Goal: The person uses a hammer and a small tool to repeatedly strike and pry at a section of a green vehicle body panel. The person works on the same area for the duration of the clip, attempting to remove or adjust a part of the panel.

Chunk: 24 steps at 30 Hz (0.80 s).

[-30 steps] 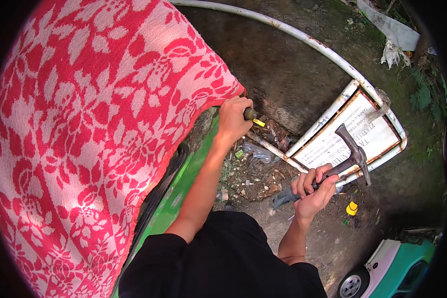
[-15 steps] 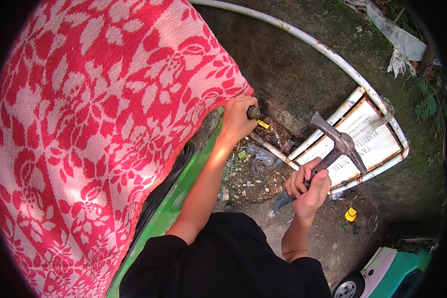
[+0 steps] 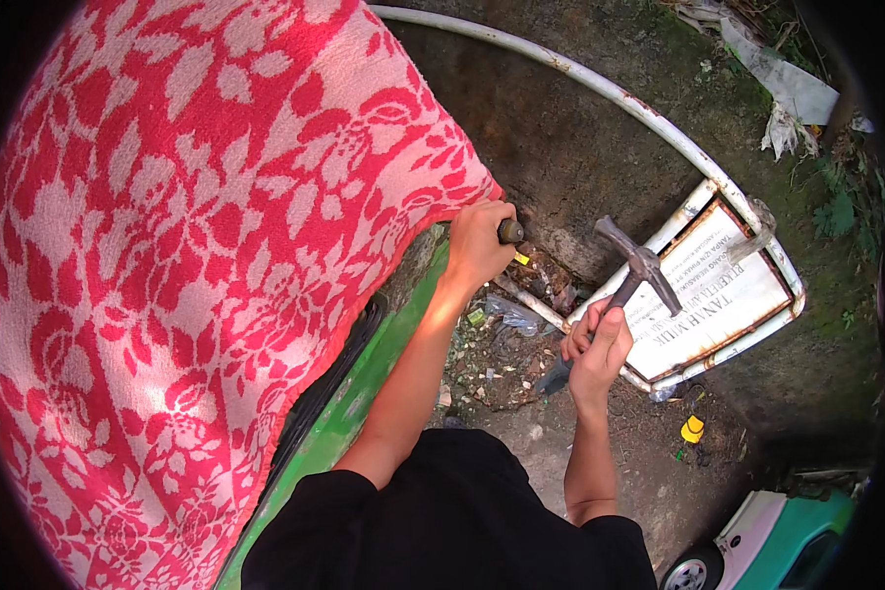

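Observation:
My left hand (image 3: 480, 244) is closed around a dark handle with a rounded end (image 3: 510, 231), beside the corner of a red and pink floral cloth (image 3: 236, 197). The rest of that tool is hidden behind my fingers. In my right hand (image 3: 598, 352) is a hammer (image 3: 643, 264), gripped partway along its shaft. Its worn metal head is raised and stands apart from my left hand, with the shaft's lower end sticking out below my fist. Under the cloth runs a green painted edge (image 3: 339, 408), with my left forearm above it.
A bent white pipe (image 3: 600, 84) curves behind to a rusty-framed white sign (image 3: 723, 295). Rubble and plastic scraps (image 3: 506, 315) litter the ground. A yellow piece (image 3: 692, 429) lies farther right, and a green and white vehicle (image 3: 772, 546) stands at lower right.
The hammer and my right hand have shifted a little left, and the hammer head has turned. My left hand keeps its grip on the handle. The view has shifted slightly.

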{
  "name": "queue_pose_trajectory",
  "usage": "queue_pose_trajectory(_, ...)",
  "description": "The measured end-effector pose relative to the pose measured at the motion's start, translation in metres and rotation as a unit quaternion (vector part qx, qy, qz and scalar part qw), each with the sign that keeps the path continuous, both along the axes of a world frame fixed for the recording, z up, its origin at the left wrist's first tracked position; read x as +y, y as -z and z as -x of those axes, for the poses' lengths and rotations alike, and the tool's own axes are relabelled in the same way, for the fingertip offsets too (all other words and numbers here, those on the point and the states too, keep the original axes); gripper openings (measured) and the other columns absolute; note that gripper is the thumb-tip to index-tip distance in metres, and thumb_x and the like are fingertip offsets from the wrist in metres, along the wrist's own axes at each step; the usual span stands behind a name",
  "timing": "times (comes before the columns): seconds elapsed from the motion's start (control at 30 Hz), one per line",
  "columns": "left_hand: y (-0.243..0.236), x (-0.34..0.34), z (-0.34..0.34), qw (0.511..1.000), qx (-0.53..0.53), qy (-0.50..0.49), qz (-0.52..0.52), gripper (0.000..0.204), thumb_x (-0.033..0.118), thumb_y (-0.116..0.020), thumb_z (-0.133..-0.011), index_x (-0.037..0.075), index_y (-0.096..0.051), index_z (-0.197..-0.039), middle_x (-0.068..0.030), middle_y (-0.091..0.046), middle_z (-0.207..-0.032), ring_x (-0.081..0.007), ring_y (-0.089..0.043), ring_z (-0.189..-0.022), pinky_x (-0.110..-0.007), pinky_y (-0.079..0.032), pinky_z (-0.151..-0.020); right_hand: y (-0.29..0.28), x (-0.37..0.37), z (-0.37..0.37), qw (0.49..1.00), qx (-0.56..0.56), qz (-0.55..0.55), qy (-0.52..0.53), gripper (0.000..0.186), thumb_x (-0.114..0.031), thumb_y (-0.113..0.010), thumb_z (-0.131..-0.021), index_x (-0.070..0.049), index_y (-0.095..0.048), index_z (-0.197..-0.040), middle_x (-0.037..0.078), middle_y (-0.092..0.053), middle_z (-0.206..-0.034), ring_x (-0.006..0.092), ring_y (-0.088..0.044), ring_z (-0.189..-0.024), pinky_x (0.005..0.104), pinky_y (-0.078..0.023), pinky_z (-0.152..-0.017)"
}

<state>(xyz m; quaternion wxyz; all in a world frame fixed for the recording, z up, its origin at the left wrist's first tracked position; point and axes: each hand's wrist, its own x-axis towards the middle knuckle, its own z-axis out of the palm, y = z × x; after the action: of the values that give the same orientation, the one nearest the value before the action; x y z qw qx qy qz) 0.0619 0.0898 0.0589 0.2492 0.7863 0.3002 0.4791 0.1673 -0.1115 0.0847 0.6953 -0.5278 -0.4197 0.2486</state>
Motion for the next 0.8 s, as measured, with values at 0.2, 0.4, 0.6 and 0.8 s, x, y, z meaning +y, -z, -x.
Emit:
queue_pose_trajectory(0.2,0.005,-0.001,0.002,1.0,-0.016,-0.011,0.011,0.023,-0.006,-0.066,-0.058,0.0,-0.06,-0.079,-0.0163,-0.06,-0.074,-0.0387,-0.062,-0.079,-0.046,-0.045,-0.067,-0.059,-0.021,0.003,0.983,0.045,-0.175,-0.002,0.057,-0.063,-0.034,-0.107,-0.01,-0.036,-0.088,-0.003,-0.028,-0.057,0.0067,-0.024,-0.042,0.0269,-0.032,-0.043)
queue_pose_trajectory(0.4,0.012,-0.005,0.002,0.999,-0.042,-0.009,-0.029,0.022,-0.009,-0.062,-0.057,-0.001,-0.057,-0.076,-0.0152,-0.055,-0.069,-0.0354,-0.06,-0.073,-0.043,-0.043,-0.064,0.014,0.014,0.017,0.997,0.013,-0.034,-0.07,0.052,-0.058,-0.033,-0.109,-0.011,-0.035,-0.087,-0.003,-0.027,-0.057,0.0069,-0.024,-0.044,0.027,-0.03,-0.043)
queue_pose_trajectory(0.6,0.001,-0.005,0.002,1.0,0.011,0.004,-0.02,0.024,-0.005,-0.067,-0.056,0.002,-0.055,-0.076,-0.0134,-0.058,-0.075,-0.0366,-0.058,-0.082,-0.046,-0.043,-0.073,0.021,0.02,0.023,0.984,0.155,-0.07,-0.047,0.054,-0.057,-0.032,-0.11,-0.009,-0.036,-0.086,-0.003,-0.028,-0.059,0.0067,-0.026,-0.044,0.0267,-0.032,-0.043)
queue_pose_trajectory(0.8,0.005,-0.008,0.008,0.999,-0.011,-0.001,-0.037,0.025,-0.004,-0.067,-0.055,0.003,-0.055,-0.076,-0.0133,-0.057,-0.076,-0.0365,-0.057,-0.082,-0.046,-0.042,-0.073,0.027,0.01,0.016,0.987,0.139,-0.043,-0.068,0.054,-0.057,-0.034,-0.11,-0.009,-0.036,-0.086,-0.003,-0.028,-0.057,0.0066,-0.027,-0.043,0.0261,-0.032,-0.042)
